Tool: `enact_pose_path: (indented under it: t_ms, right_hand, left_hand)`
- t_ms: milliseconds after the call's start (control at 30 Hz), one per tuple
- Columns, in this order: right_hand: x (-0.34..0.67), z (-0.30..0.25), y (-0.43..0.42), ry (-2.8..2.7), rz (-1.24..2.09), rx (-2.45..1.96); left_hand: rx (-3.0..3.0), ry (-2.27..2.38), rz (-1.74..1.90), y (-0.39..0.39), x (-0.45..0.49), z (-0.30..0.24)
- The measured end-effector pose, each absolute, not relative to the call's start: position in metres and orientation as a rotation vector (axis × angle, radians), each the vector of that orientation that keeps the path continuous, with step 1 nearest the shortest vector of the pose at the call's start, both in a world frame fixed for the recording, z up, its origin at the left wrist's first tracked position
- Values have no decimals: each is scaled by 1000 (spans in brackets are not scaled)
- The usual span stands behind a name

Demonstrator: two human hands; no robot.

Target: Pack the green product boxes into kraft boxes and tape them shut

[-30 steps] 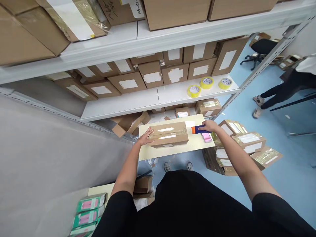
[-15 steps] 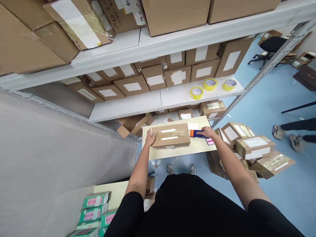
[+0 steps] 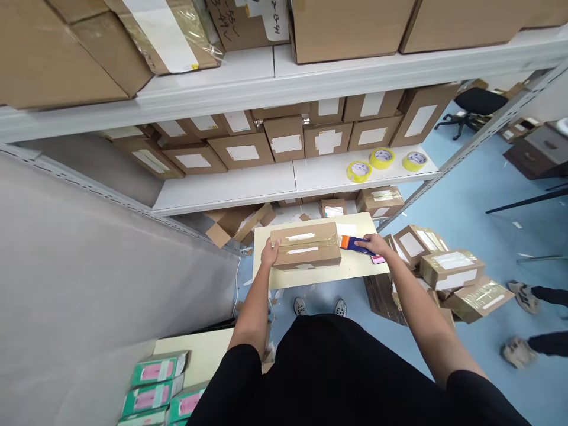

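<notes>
A closed cardboard box lies lengthwise on a small cream table. Clear tape runs along its top seam, between two white strips. My left hand grips the box's left end, thumb on the top edge; its other fingers are partly hidden. In my right hand is a blue tape dispenser with an orange front, held at the box's right end. Whether the dispenser touches the box I cannot tell. A phone with a pink screen lies below my right hand.
Ahead stands a shelf rack with labelled boxes and yellow tape rolls. An opened carton sits behind the table's left end. Taped boxes are piled on the right. Another person's shoes show at far right.
The view has shifted slightly. My left hand's fingers have moved lower on the box's end. The dispenser is tilted a little more downward to the right. The other person's feet have come nearer.
</notes>
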State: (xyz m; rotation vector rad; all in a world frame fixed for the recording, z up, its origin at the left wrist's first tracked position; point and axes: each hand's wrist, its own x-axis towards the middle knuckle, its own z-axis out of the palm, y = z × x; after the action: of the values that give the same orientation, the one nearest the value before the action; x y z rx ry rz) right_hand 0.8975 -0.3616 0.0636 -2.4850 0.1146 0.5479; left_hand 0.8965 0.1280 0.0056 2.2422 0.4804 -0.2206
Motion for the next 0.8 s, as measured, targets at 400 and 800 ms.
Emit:
enact_pose_path:
  t_ms: [400, 800]
  right_hand:
    - [896, 125, -332, 43, 433, -2455]
    - [888, 200, -320, -42, 414, -2647]
  left_hand:
    - [1900, 451, -173, 147, 892, -2]
    - [1941, 279, -452, 102, 897, -20]
